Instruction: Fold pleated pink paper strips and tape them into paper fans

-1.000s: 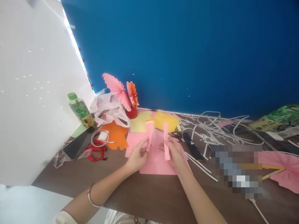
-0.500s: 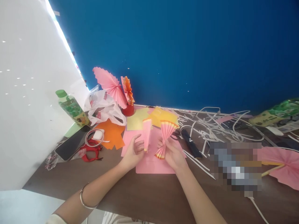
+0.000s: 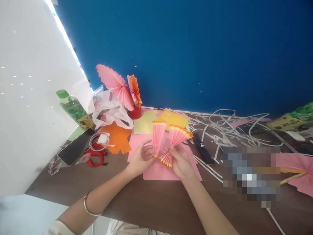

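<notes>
My right hand (image 3: 181, 161) pinches a pink pleated paper fan (image 3: 179, 137) at its narrow middle. Its two ends spread out, edged in yellow and orange. To the left stands a second, narrower pink pleated paper fan (image 3: 158, 137) with the same edging, only partly spread. My left hand (image 3: 141, 159) is at this fan's lower end, fingertips against it and thumb raised apart from the fingers. The exact grip there is partly hidden. Beneath both hands lie pink paper sheets (image 3: 156, 173), with yellow paper (image 3: 173, 119) behind them.
To the left are an orange paper shape (image 3: 119, 140), a phone (image 3: 75, 147), a green-capped bottle (image 3: 74, 109) and a white plastic bag (image 3: 107, 104). Larger pleated fans (image 3: 117, 85) stand behind. White paper strips (image 3: 220, 130) and a black case-like object (image 3: 202, 148) lie to the right.
Both pleated fans are spread wider than before. The upper end of the right one has swung out to the right. The view has shifted slightly.
</notes>
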`<state>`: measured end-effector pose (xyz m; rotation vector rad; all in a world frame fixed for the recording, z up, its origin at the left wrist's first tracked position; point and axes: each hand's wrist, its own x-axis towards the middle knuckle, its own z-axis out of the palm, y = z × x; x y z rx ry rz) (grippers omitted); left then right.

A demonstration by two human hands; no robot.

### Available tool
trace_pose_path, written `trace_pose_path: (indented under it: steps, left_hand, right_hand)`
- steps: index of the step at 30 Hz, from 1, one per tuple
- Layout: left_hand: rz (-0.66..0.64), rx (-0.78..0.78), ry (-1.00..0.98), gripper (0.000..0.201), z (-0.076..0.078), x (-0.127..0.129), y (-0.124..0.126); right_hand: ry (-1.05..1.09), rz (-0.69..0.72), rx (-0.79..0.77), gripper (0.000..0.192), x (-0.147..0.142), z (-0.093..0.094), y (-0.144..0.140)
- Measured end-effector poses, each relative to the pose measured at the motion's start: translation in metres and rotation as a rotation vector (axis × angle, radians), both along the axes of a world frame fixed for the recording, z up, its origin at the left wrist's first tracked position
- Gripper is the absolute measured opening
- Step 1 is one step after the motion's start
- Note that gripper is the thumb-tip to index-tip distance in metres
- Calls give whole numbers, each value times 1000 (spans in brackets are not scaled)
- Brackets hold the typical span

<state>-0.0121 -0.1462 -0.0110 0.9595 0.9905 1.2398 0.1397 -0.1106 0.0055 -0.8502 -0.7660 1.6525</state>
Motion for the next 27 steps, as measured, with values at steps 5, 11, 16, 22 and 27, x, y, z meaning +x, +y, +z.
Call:
trace_pose_path:
  steps: [5, 11, 16, 22, 27]
  left_hand:
    - [-9, 3, 24, 59, 3, 0, -1]
    - [-38, 30, 10, 55, 3, 2, -2]
    - [-44, 42, 41, 55, 5, 2, -3]
    - [-48, 65, 109, 52, 1, 1, -3]
    - [-49, 66, 136, 54, -2, 1, -3]
  right_hand:
    - [-8, 16, 17, 25, -5, 3, -1]
    - [-40, -19, 26, 24, -7, 4, -3]
    - [-39, -54, 40, 23, -9, 1, -4]
    - [-27, -68, 32, 23, -11, 0, -5]
    - [-30, -101, 30, 23, -14, -4, -6]
